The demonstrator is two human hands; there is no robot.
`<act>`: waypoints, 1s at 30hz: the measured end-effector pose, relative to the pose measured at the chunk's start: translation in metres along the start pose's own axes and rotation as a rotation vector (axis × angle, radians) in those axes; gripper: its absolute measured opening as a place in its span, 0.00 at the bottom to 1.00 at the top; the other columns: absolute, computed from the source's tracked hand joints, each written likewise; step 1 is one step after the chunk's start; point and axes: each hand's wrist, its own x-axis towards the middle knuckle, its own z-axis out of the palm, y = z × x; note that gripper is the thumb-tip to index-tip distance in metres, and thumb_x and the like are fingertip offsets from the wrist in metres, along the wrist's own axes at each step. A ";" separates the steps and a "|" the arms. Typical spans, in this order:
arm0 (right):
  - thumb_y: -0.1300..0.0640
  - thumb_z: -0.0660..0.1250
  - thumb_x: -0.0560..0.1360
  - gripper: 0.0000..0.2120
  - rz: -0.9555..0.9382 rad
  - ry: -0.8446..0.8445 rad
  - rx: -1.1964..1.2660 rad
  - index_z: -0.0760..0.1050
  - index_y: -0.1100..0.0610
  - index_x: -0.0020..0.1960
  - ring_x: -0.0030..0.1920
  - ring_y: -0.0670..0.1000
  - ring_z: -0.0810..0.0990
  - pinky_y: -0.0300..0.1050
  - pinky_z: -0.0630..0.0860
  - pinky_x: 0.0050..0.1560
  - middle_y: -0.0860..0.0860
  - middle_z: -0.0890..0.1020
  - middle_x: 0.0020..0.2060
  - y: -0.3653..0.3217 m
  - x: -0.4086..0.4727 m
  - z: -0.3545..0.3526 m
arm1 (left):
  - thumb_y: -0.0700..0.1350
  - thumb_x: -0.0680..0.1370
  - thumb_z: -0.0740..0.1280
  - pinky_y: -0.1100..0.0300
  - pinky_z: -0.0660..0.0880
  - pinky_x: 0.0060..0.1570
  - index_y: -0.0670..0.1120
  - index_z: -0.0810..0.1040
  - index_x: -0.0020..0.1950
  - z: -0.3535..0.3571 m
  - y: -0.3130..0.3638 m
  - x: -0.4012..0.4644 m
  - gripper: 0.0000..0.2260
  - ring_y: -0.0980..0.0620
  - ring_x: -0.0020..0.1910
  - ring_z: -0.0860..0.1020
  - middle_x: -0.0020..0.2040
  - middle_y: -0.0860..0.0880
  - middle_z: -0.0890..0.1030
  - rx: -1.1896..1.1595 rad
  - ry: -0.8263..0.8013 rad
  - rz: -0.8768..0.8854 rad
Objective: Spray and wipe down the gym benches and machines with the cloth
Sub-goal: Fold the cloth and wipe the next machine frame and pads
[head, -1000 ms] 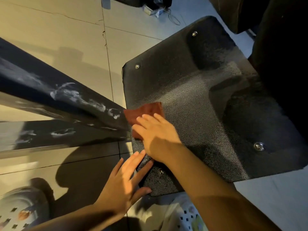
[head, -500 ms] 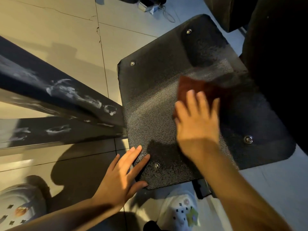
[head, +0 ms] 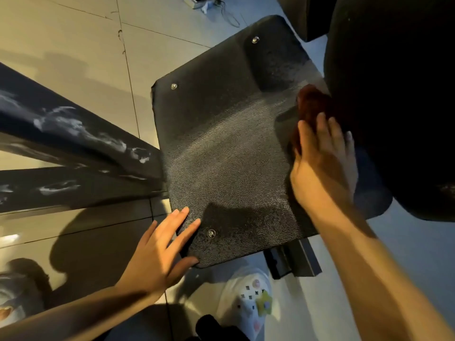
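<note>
A black textured foot plate (head: 221, 148) with metal studs fills the middle of the view, tilted over the floor. My right hand (head: 322, 163) presses a dark red cloth (head: 312, 104) flat against the plate's right edge, fingers straight. The cloth is bunched and partly in shadow beside a large black pad (head: 394, 94). My left hand (head: 160, 252) rests flat on the plate's near left corner, fingers spread, thumb under the edge.
A dark metal frame beam (head: 73, 139) with white foam streaks runs in from the left and meets the plate. Pale floor tiles (head: 86, 45) lie beneath. A white clog (head: 248, 299) stands below the plate. A black bracket (head: 295, 262) sticks out under the plate's near edge.
My right hand has swept the cloth across the plate from its left side to its right edge. My left hand has stayed on the near corner.
</note>
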 end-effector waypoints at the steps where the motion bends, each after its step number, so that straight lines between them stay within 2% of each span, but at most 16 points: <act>1: 0.52 0.54 0.75 0.27 -0.019 0.005 -0.018 0.69 0.59 0.71 0.71 0.66 0.66 0.63 0.62 0.68 0.65 0.69 0.70 -0.005 -0.007 0.004 | 0.64 0.81 0.50 0.48 0.60 0.67 0.51 0.64 0.75 0.000 0.001 0.000 0.27 0.47 0.73 0.62 0.74 0.43 0.67 -0.003 0.003 0.005; 2: 0.51 0.54 0.73 0.28 -0.037 -0.006 -0.027 0.70 0.59 0.71 0.71 0.66 0.66 0.64 0.60 0.69 0.65 0.69 0.70 -0.015 -0.017 0.006 | 0.65 0.81 0.50 0.48 0.60 0.67 0.50 0.64 0.75 -0.001 0.002 0.001 0.28 0.47 0.73 0.62 0.74 0.43 0.67 -0.011 0.002 0.008; 5: 0.55 0.65 0.71 0.26 -0.173 -0.062 0.006 0.72 0.57 0.69 0.71 0.64 0.67 0.63 0.58 0.71 0.63 0.69 0.70 -0.057 -0.050 0.016 | 0.67 0.79 0.53 0.47 0.64 0.68 0.48 0.64 0.75 -0.003 0.004 0.001 0.31 0.49 0.73 0.63 0.75 0.46 0.67 -0.096 0.025 -0.042; 7: 0.55 0.59 0.73 0.25 -0.370 -0.133 0.091 0.72 0.57 0.70 0.73 0.63 0.64 0.62 0.52 0.73 0.62 0.67 0.72 -0.093 -0.077 0.021 | 0.69 0.77 0.56 0.53 0.63 0.68 0.45 0.63 0.75 -0.006 0.005 0.001 0.36 0.49 0.71 0.66 0.73 0.44 0.68 -0.173 0.064 -0.124; 9: 0.53 0.55 0.77 0.26 -0.613 -0.282 0.134 0.66 0.57 0.74 0.76 0.61 0.56 0.58 0.42 0.75 0.61 0.61 0.76 -0.124 -0.100 0.028 | 0.70 0.76 0.55 0.60 0.61 0.67 0.42 0.62 0.75 -0.008 0.008 -0.003 0.39 0.48 0.69 0.66 0.71 0.41 0.69 -0.196 0.082 -0.171; 11: 0.54 0.55 0.77 0.25 -0.710 -0.345 0.143 0.68 0.57 0.73 0.76 0.58 0.58 0.53 0.43 0.74 0.59 0.63 0.75 -0.137 -0.110 0.032 | 0.71 0.75 0.54 0.61 0.62 0.67 0.42 0.61 0.76 -0.006 0.008 -0.010 0.41 0.49 0.69 0.66 0.72 0.43 0.69 -0.178 0.065 -0.193; 13: 0.55 0.55 0.75 0.24 -0.665 -0.341 0.179 0.73 0.56 0.69 0.73 0.57 0.65 0.53 0.50 0.73 0.58 0.70 0.71 -0.131 -0.109 0.032 | 0.71 0.72 0.58 0.58 0.62 0.68 0.48 0.56 0.78 -0.003 0.005 -0.016 0.42 0.51 0.72 0.65 0.74 0.48 0.66 -0.186 0.045 -0.249; 15: 0.59 0.49 0.71 0.27 -0.511 -0.232 0.205 0.78 0.55 0.64 0.68 0.58 0.74 0.55 0.62 0.69 0.58 0.77 0.65 -0.110 -0.101 0.028 | 0.70 0.70 0.59 0.62 0.58 0.69 0.48 0.55 0.78 0.001 0.002 -0.017 0.43 0.55 0.73 0.61 0.74 0.53 0.62 -0.185 0.046 -0.265; 16: 0.61 0.48 0.69 0.28 -0.425 -0.169 0.216 0.79 0.56 0.63 0.66 0.59 0.75 0.56 0.65 0.68 0.59 0.78 0.64 -0.096 -0.093 0.021 | 0.72 0.71 0.57 0.64 0.56 0.69 0.47 0.56 0.78 0.002 0.001 -0.017 0.43 0.58 0.73 0.58 0.74 0.54 0.60 -0.179 0.047 -0.256; 18: 0.64 0.54 0.68 0.26 -0.280 -0.003 0.187 0.77 0.60 0.64 0.65 0.61 0.76 0.59 0.66 0.66 0.62 0.77 0.64 -0.058 -0.074 0.016 | 0.74 0.73 0.51 0.61 0.56 0.70 0.47 0.55 0.79 0.003 0.002 -0.017 0.43 0.58 0.75 0.55 0.77 0.55 0.54 -0.165 0.028 -0.233; 20: 0.61 0.62 0.70 0.25 -0.106 0.090 0.093 0.74 0.60 0.67 0.67 0.62 0.73 0.56 0.63 0.70 0.62 0.74 0.67 -0.015 -0.053 0.009 | 0.71 0.74 0.52 0.58 0.58 0.71 0.45 0.55 0.78 0.002 0.003 -0.016 0.41 0.55 0.75 0.57 0.79 0.53 0.53 -0.133 0.005 -0.202; 23: 0.50 0.55 0.78 0.25 0.057 0.101 -0.033 0.66 0.59 0.73 0.71 0.62 0.67 0.53 0.55 0.70 0.62 0.68 0.71 0.007 -0.043 0.004 | 0.65 0.75 0.56 0.65 0.53 0.71 0.41 0.57 0.78 0.000 0.006 -0.013 0.38 0.53 0.74 0.59 0.78 0.50 0.55 -0.115 0.006 -0.185; 26: 0.50 0.62 0.77 0.26 0.001 0.053 -0.032 0.67 0.59 0.73 0.71 0.64 0.66 0.58 0.57 0.71 0.64 0.68 0.71 -0.032 -0.065 0.013 | 0.64 0.75 0.56 0.68 0.52 0.71 0.41 0.56 0.78 0.002 0.009 -0.012 0.38 0.56 0.73 0.58 0.79 0.49 0.53 -0.159 -0.008 -0.215; 28: 0.53 0.67 0.74 0.28 -0.139 -0.046 0.041 0.67 0.59 0.73 0.71 0.64 0.66 0.60 0.58 0.72 0.64 0.67 0.71 -0.069 -0.092 0.020 | 0.60 0.75 0.60 0.74 0.49 0.70 0.40 0.57 0.78 0.002 0.012 -0.012 0.37 0.58 0.74 0.56 0.79 0.51 0.52 -0.182 0.009 -0.209; 30: 0.54 0.64 0.72 0.30 -0.301 -0.147 0.060 0.67 0.58 0.73 0.72 0.63 0.65 0.60 0.56 0.73 0.63 0.67 0.72 -0.102 -0.119 0.026 | 0.54 0.75 0.64 0.76 0.47 0.69 0.44 0.56 0.78 0.001 0.015 -0.012 0.35 0.62 0.74 0.53 0.78 0.56 0.48 -0.210 0.018 -0.211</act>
